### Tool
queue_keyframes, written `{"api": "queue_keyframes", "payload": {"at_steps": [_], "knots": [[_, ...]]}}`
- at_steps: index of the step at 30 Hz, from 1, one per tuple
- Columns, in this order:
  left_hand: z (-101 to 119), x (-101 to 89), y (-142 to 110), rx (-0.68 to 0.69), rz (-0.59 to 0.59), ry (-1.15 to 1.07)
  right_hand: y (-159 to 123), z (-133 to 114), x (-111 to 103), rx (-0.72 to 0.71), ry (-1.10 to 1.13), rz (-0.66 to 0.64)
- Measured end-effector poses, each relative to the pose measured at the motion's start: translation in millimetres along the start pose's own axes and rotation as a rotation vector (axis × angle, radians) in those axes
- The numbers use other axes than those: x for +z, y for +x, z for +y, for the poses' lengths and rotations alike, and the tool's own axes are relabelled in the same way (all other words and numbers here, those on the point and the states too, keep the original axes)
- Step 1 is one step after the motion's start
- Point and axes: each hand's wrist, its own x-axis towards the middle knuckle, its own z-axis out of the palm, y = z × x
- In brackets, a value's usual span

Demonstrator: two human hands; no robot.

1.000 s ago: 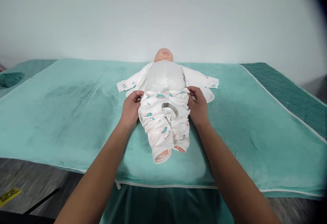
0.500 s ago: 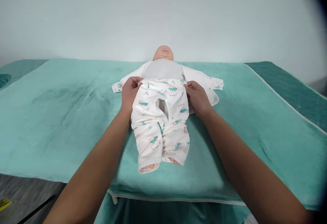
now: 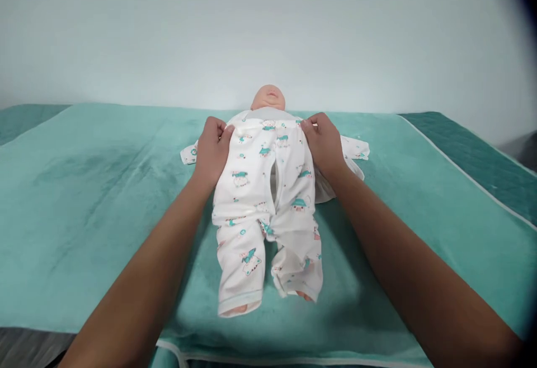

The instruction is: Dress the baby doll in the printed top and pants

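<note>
A baby doll (image 3: pixel 268 97) lies on its back, head toward the wall and feet toward me. Printed white baby pants (image 3: pixel 247 194) cover its legs and front, with an open slit at the crotch; the feet barely show at the cuffs. My left hand (image 3: pixel 213 147) pinches the waistband at its left corner, and my right hand (image 3: pixel 324 141) pinches the right corner. The waistband is stretched between them over the doll's chest. Behind it, a white baby jacket (image 3: pixel 354 148) is on the doll, sleeves spread to both sides, mostly hidden by the pants and hands.
The doll lies on a teal plush blanket (image 3: pixel 104 217) with a white-edged border. Darker teal quilted fabric (image 3: pixel 474 155) shows at the right. A pale wall (image 3: pixel 268 27) stands behind, and grey floor (image 3: pixel 29 348) appears at the lower left.
Both hands have drawn the waistband up toward the doll's head, now covering more of the chest. The pants look straighter and longer, their legs farther apart. The view has shifted slightly.
</note>
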Motion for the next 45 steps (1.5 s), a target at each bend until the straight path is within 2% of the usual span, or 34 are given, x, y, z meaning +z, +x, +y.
{"api": "queue_keyframes", "payload": {"at_steps": [3, 4, 6, 9, 12, 15, 17, 20, 24, 27, 30, 33, 40, 45], "knots": [[-12.8, 14.7, 11.7, -0.064, 0.043, -0.005, 8.8, 6.7, 14.3, 0.297, 0.2, -0.072], [-16.9, 17.3, 11.8, -0.092, 0.017, -0.023, 8.5, 8.9, 17.3, 0.355, 0.27, -0.105], [-23.2, 17.9, 7.8, -0.123, -0.067, -0.065, 5.1, 12.1, 19.6, 0.369, 0.357, -0.141], [-27.5, 11.3, 0.0, -0.107, -0.171, -0.084, 0.6, 13.2, 16.2, 0.24, 0.352, -0.179], [-27.9, 6.6, -1.3, -0.035, -0.17, -0.037, 2.6, 12.7, 11.8, 0.056, 0.264, -0.205], [-24.5, 7.9, 4.4, 0.092, -0.155, -0.036, 8.2, 13.3, 11.3, -0.169, 0.181, -0.192], [-19.7, 9.8, 10.4, 0.159, -0.198, -0.042, 10.7, 13.3, 12.1, -0.313, 0.121, -0.175], [-10.9, 11.8, 21.4, 0.171, -0.25, 0.023, 11.9, 10.5, 12.5, -0.408, 0.028, -0.17], [-7.0, 19.0, 41.6, 0.122, -0.17, 0.079, 20.0, 6.6, 12.7, -0.312, -0.078, -0.231], [-13.2, 29.2, 57.8, 0.027, -0.098, 0.046, 37.1, 10.0, 18.0, -0.252, -0.195, -0.157], [-21.0, 36.7, 65.7, -0.094, -0.054, 0.034, 54.3, 18.6, 27.9, -0.153, -0.176, -0.088], [-23.5, 38.1, 60.9, -0.174, -0.06, 0.018, 58.7, 25.2, 35.8, -0.054, -0.104, -0.092], [-20.0, 33.8, 41.9, -0.106, -0.107, 0.005, 37.8, 23.5, 35.2, 0.03, 0.145, -0.041], [-24.1, 33.2, 45.4, -0.07, -0.152, 0.041, 33.7, 23.9, 34.2, 0.107, 0.083, -0.024]]}}
